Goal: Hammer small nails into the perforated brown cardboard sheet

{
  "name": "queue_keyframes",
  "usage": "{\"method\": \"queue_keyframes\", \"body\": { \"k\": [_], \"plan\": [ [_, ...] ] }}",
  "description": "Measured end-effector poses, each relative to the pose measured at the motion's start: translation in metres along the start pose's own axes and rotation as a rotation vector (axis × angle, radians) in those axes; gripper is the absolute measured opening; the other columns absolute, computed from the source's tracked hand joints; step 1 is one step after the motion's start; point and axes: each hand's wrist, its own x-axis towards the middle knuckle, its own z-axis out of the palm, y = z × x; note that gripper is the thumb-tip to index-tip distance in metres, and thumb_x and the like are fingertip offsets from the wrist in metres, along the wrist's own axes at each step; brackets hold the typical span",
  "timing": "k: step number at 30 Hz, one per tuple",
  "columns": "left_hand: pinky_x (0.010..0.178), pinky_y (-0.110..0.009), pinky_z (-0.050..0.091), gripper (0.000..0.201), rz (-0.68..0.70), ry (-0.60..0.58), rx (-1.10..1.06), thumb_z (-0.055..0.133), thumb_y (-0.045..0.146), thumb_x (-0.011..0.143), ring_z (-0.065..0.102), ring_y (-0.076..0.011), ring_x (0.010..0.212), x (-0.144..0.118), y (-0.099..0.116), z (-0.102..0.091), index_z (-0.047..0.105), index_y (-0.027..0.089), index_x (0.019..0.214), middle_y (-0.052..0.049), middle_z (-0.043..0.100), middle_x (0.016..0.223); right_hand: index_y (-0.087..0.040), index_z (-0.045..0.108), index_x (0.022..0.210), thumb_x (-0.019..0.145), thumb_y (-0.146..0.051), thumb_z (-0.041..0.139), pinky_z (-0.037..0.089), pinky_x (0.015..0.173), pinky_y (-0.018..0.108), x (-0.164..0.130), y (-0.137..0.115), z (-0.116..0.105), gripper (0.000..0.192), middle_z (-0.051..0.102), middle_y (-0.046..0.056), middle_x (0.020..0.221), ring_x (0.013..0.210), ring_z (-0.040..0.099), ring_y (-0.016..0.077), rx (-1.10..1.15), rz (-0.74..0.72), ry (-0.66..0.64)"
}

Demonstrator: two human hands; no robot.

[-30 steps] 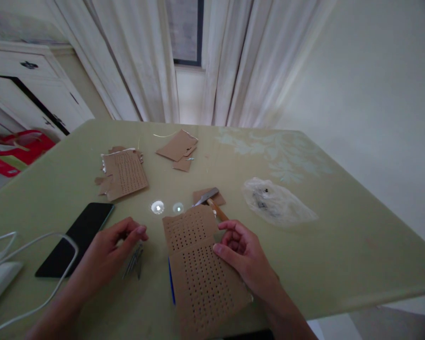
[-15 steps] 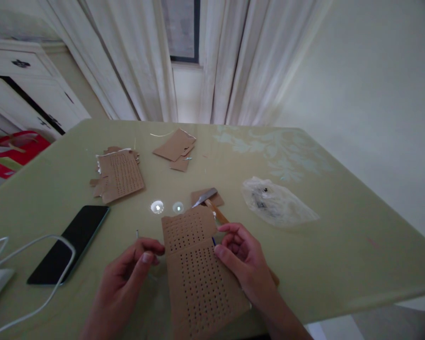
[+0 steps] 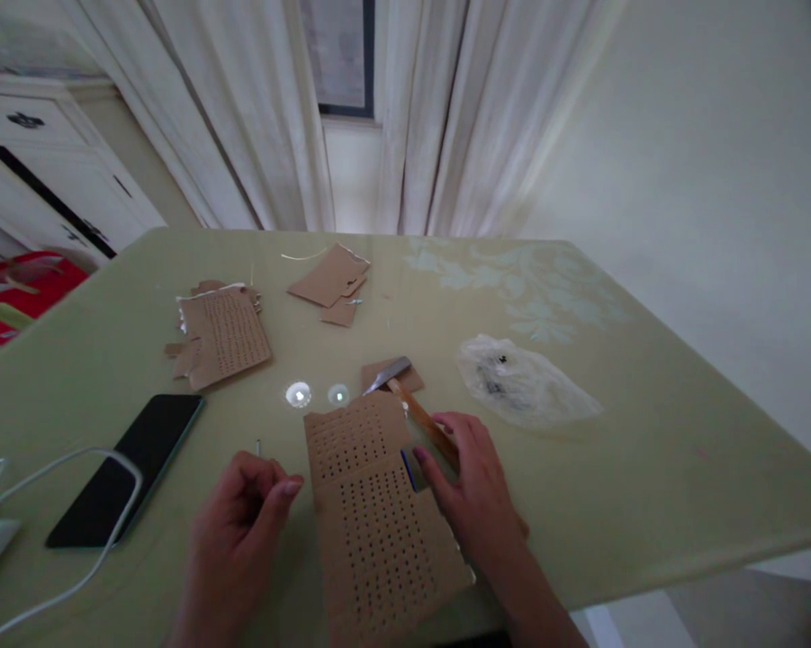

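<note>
One punched cardboard sheet (image 3: pixel 378 517) lies between our curled left hand (image 3: pixel 238 522) (whether it grips anything, we cannot tell) and our right hand (image 3: pixel 471 481); this one spreads, unclosed, about the hammer handle (image 3: pixel 415 412); a careless lift could snag the sheet's edge.
</note>
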Motion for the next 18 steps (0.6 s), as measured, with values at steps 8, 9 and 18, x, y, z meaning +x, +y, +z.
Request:
{"method": "queue_keyframes", "body": {
  "k": [8,9,18],
  "plan": [
    [0.061,-0.032,0.050,0.029,0.030,0.053,0.389,0.062,0.054,0.095,0.056,-0.0182,0.057,0.012,-0.014,0.010,0.056,0.027,0.085,0.003,0.060,0.066,-0.027,0.066,0.133,0.106,-0.037,0.072,0.053,0.109,0.057,0.002,0.003,0.001,0.030,0.070,0.014,0.131,0.123,0.066,0.0365,-0.074,-0.039,-0.065],
    [0.062,-0.032,0.050,0.029,0.020,0.073,0.389,0.062,0.054,0.096,0.057,-0.0183,0.059,0.015,-0.013,0.011,0.057,0.027,0.088,0.003,0.061,0.069,-0.027,0.066,0.134,0.106,-0.037,0.073,0.053,0.110,0.057,0.002,0.003,0.001,0.031,0.070,0.014,0.131,0.123,0.065,0.0369,-0.074,-0.040,-0.065],
    [0.074,-0.031,0.060,0.026,-0.073,0.378,0.156,0.066,0.048,0.101,0.072,-0.0199,0.082,0.028,-0.010,-0.016,0.063,0.024,0.110,-0.001,0.072,0.092,-0.026,0.065,0.134,0.107,-0.035,0.070,0.052,0.112,0.055,0.002,0.005,-0.001,0.029,0.069,0.014,0.132,0.125,0.065,0.0355,-0.096,-0.066,-0.053]
  ]
}}
